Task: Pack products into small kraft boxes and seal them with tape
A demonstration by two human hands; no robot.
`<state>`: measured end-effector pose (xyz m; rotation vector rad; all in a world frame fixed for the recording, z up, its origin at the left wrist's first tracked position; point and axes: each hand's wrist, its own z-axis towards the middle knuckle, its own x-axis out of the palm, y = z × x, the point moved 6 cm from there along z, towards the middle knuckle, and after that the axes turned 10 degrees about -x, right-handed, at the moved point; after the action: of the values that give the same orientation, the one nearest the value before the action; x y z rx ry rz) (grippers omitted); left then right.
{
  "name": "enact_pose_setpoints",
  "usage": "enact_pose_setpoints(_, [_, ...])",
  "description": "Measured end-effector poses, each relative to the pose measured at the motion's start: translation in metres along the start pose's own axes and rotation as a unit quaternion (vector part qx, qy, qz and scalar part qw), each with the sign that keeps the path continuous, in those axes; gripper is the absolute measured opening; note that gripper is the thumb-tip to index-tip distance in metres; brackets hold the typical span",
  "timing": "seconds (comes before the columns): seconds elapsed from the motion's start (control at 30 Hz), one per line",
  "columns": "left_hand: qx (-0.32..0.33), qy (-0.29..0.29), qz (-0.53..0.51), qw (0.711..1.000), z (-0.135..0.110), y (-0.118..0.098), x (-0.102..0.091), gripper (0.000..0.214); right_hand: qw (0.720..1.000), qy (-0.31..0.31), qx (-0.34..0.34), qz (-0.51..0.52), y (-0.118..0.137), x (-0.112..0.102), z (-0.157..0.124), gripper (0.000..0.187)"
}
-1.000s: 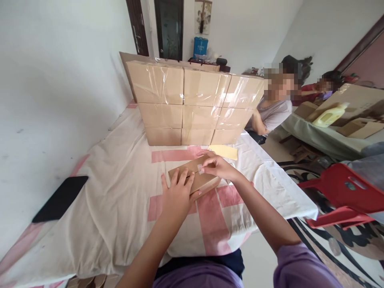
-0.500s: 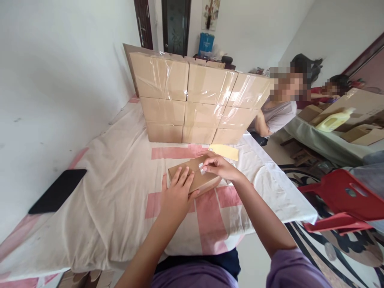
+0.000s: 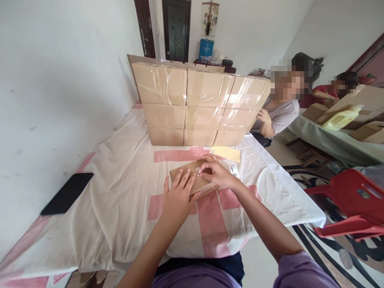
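Cardboard box (image 3: 201, 185) lying on the cloth-covered tabletop (image 3: 120, 188), on the near side of the stacked cartons (image 3: 201, 94). Left hand (image 3: 177, 194) resting over its top, fingers spread. Right hand (image 3: 216, 174) appearing to pinch a clear strip (image 3: 197, 171) between thumb and forefinger. Top looking closed; strip apparently partly laid, pressing it flat seemingly left undone. Far end being hidden, cannot tell there.

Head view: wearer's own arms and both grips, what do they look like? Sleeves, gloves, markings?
Left grip and right grip are bare hands: no gloves, rings or watches visible. Forearms bare, no cables or markings seen. The right arm has a loose, plain purple sleeve ending around the elbow. Left sleeve is out of frame.
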<state>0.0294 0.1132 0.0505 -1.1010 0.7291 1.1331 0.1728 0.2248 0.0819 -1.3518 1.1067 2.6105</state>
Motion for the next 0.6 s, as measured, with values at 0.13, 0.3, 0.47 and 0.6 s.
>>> enact_pose_setpoints(0.13, [0.002, 0.006, 0.005, 1.0, 0.0, -0.0004, -0.0019, 0.051, 1.0, -0.014, 0.013, 0.002, -0.0022, 0.0015, 0.0007, 0.006])
enact_pose_setpoints(0.3, [0.005, 0.006, 0.011, 1.0, 0.0001, -0.0008, -0.0022, 0.051, 1.0, -0.013, 0.022, 0.007, -0.0044, 0.0024, 0.0014, 0.005])
enact_pose_setpoints(0.47, [0.01, -0.018, 0.02, 1.0, -0.0011, -0.0005, -0.0014, 0.05, 0.998, 0.032, 0.047, -0.017, -0.0017, 0.0036, 0.003, 0.002])
enact_pose_setpoints(0.6, [0.018, -0.031, 0.036, 0.999, -0.0019, -0.0007, -0.0018, 0.049, 0.996, 0.033, 0.062, -0.051, -0.0001, 0.002, 0.0047, 0.018])
